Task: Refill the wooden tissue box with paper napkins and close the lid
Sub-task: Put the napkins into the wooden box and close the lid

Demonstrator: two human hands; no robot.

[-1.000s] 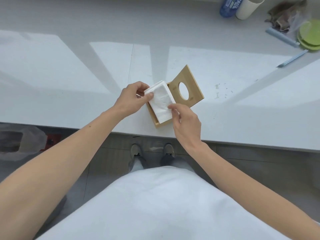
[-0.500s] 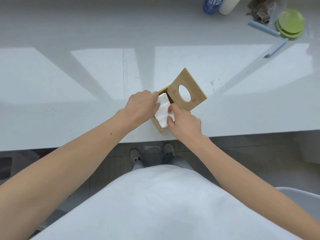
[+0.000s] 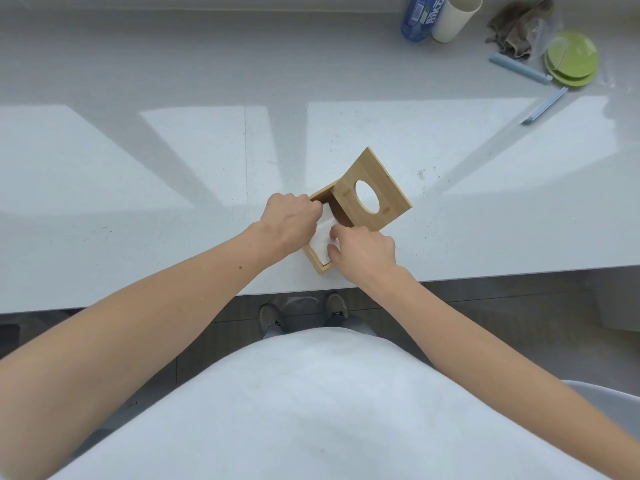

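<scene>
The wooden tissue box (image 3: 321,268) stands near the counter's front edge. Its hinged lid (image 3: 388,188), which has an oval hole, is swung open to the right. A white stack of paper napkins (image 3: 320,239) lies inside the box, partly covered by both hands. My left hand (image 3: 287,223) reaches over the box's left wall, its fingers curled down round the stack's left side. My right hand (image 3: 363,251) pinches the stack's right edge with thumb and fingertips, just below the lid.
At the back right of the white counter (image 3: 173,188) are a blue bottle (image 3: 417,19), a cream cup (image 3: 453,15), a crumpled cloth (image 3: 519,29), green plates (image 3: 571,60) and two light-blue sticks (image 3: 519,69). The counter's front edge runs just below the box.
The napkin stack has gone from above the box down into it. Both hands followed it down and moved closer together over the opening.
</scene>
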